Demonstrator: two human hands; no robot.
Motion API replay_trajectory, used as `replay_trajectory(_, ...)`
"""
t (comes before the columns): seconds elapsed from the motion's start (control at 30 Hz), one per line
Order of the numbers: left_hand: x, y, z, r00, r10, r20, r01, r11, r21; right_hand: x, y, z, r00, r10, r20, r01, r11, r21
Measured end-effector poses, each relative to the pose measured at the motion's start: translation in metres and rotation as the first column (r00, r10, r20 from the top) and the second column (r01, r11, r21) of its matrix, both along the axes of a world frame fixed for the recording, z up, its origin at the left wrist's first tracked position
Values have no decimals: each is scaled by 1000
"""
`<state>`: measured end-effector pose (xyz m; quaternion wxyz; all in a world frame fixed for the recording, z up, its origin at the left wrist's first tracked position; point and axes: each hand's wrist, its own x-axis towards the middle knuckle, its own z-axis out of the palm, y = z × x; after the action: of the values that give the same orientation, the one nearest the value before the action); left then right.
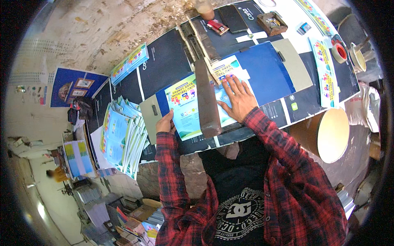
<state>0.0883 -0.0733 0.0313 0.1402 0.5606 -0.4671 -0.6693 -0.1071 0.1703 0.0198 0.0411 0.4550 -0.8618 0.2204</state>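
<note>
An open printed booklet [187, 117], light blue and green with coloured pictures, lies flat across blue boards [271, 76] on the table. A long brown bar [208, 104] crosses over its middle, running from a worn frame [191, 43] at the back. My left hand [165, 124] grips the booklet's left edge, thumb on top; the other fingers are partly hidden. To the right of the bar, my right hand [239, 98] rests flat on the other page with its fingers spread. Grey boards with dark clips [154, 110] stick out at both sides.
Fanned booklets [123, 135] are heaped at the table's left edge, with another stack [130, 61] behind. More booklets [324, 74], a red tape roll [339, 52] and a cup [358, 57] stand at right. A small wooden box [272, 23] sits far back. A round brown stool [333, 135] is near right.
</note>
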Motion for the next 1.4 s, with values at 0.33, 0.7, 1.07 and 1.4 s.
replay_trajectory(0.33, -36, 98, -1, 731, -312, 607, 598, -135, -790, -4, -2, -5, 999, 18, -47, -14, 996, 92)
replay_trajectory(0.7, -40, 119, -26, 726, -273, 632, 646, -47, -762, -15, 0, -40, 993, 97, -60, -82, 973, 216)
replay_trajectory(1.07, -40, 120, -28, 725, -289, 626, 650, -16, -760, -53, 15, -2, 934, 176, 310, -182, 983, -10)
replay_trajectory(1.4, -43, 120, -27, 729, -228, 646, 655, -44, -754, 19, -60, 245, 959, 276, 69, -270, 959, -85)
